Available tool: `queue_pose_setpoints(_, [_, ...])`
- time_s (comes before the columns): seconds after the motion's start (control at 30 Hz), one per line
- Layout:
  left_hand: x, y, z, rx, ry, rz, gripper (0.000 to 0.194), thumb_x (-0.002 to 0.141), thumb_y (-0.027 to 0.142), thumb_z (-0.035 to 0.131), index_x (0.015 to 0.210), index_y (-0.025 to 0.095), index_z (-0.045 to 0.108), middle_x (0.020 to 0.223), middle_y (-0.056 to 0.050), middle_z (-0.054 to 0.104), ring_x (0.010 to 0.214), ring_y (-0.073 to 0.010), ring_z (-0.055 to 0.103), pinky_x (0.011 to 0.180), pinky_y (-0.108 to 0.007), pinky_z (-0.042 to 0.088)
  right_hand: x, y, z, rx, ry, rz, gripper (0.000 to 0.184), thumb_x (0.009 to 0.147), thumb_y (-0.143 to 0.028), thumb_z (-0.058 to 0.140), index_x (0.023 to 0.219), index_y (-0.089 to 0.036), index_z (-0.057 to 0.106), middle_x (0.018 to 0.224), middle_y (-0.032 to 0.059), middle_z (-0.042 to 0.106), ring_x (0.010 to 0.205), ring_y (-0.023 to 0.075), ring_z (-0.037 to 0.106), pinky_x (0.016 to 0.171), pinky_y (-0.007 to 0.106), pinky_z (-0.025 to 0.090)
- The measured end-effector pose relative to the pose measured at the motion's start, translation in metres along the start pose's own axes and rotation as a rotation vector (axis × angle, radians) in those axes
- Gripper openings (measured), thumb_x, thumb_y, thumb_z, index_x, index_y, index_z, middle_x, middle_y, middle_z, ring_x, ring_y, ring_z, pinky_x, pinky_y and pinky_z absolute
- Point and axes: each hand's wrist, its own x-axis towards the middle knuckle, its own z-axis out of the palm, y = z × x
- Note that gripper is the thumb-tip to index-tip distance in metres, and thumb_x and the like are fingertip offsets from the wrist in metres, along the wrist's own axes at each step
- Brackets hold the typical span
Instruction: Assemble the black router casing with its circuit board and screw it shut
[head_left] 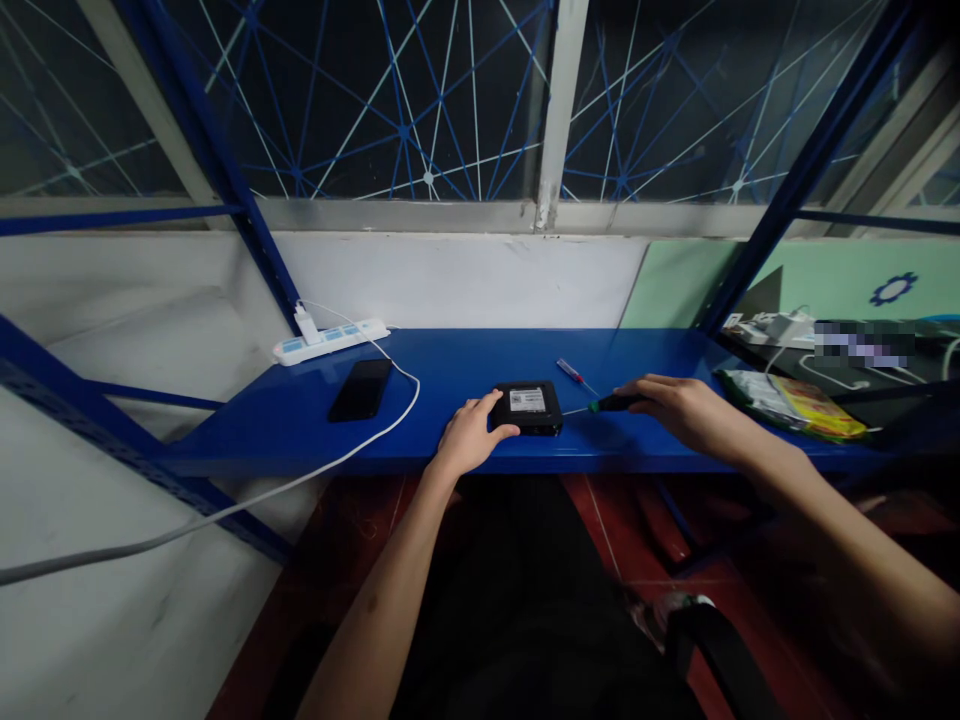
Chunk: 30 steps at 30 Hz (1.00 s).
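Flat black rectangular box [527,419], likely plastic, by near edge of smooth blue counter [465,355] — probably light, stiff, slick; hold by side walls. Left hand [470,438] clasps its left end, right hand [667,398] grips green-and-black screwdriver [613,403] at its right.

Single head-worn view from just above, forward and down over the wearer's hands [469,437] and blue tabletop [442,352].

Black phone [361,390] lies flat on blue table [465,352]. White power strip [341,338] just behind phone, charger [306,324] plugged in. White cable [150,543] curves round phone's right side. Yellow-green packet [799,403] well right of phone.
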Motion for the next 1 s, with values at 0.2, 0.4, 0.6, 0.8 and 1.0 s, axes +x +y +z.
queue_pose_setpoints(0.2, [-0.003, 0.004, 0.000, 0.030, 0.000, -0.014, 0.069, 0.092, 0.059, 0.061, 0.150, 0.026, 0.042, 0.151, -0.010, 0.051, 0.138, -0.0345, 0.047, 0.110, -0.049, 0.042, -0.001, -0.003, -0.006, 0.057, -0.012, 0.058, 0.029, 0.098, -0.038, 0.051, 0.116, -0.025, 0.070, 0.111, 0.0056, 0.075, 0.099, 0.0249, 0.073, 0.086, 0.038, 0.058])
queue_pose_setpoints(0.4, [-0.004, 0.006, 0.000, 0.030, 0.003, -0.022, 0.069, 0.092, 0.061, 0.061, 0.150, 0.028, 0.041, 0.151, -0.008, 0.051, 0.139, -0.0338, 0.046, 0.111, -0.048, 0.040, -0.037, 0.039, -0.005, 0.145, 0.046, 0.345, 0.038, 0.086, -0.054, 0.065, 0.109, -0.026, 0.072, 0.109, 0.0062, 0.078, 0.096, 0.0294, 0.074, 0.084, 0.041, 0.059])
queue_pose_setpoints(0.6, [-0.005, 0.010, -0.002, 0.010, 0.023, -0.035, 0.075, 0.090, 0.056, 0.065, 0.152, 0.025, 0.036, 0.148, -0.011, 0.054, 0.136, -0.0329, 0.050, 0.109, -0.047, 0.043, -0.039, 0.076, 0.026, 0.187, 0.285, 0.575, 0.044, 0.081, -0.060, 0.063, 0.102, -0.021, 0.067, 0.080, 0.0076, 0.078, 0.072, 0.0274, 0.075, 0.068, 0.039, 0.059])
queue_pose_setpoints(0.8, [-0.007, 0.012, -0.005, 0.020, 0.029, -0.037, 0.071, 0.090, 0.055, 0.066, 0.149, 0.024, 0.040, 0.144, -0.013, 0.056, 0.133, -0.0335, 0.053, 0.108, -0.046, 0.043, -0.002, 0.077, 0.078, -0.050, 0.392, 0.629, 0.036, 0.085, -0.051, 0.059, 0.096, -0.018, 0.067, 0.088, 0.0120, 0.077, 0.079, 0.0280, 0.073, 0.068, 0.040, 0.058])
queue_pose_setpoints(1.0, [-0.008, 0.014, -0.007, 0.011, 0.028, -0.045, 0.069, 0.089, 0.054, 0.066, 0.147, 0.026, 0.042, 0.141, -0.012, 0.057, 0.131, -0.0338, 0.054, 0.107, -0.046, 0.044, 0.020, 0.062, 0.094, -0.163, 0.385, 0.564, 0.037, 0.086, -0.043, 0.061, 0.108, -0.013, 0.064, 0.103, 0.0199, 0.069, 0.101, 0.0372, 0.065, 0.087, 0.056, 0.053])
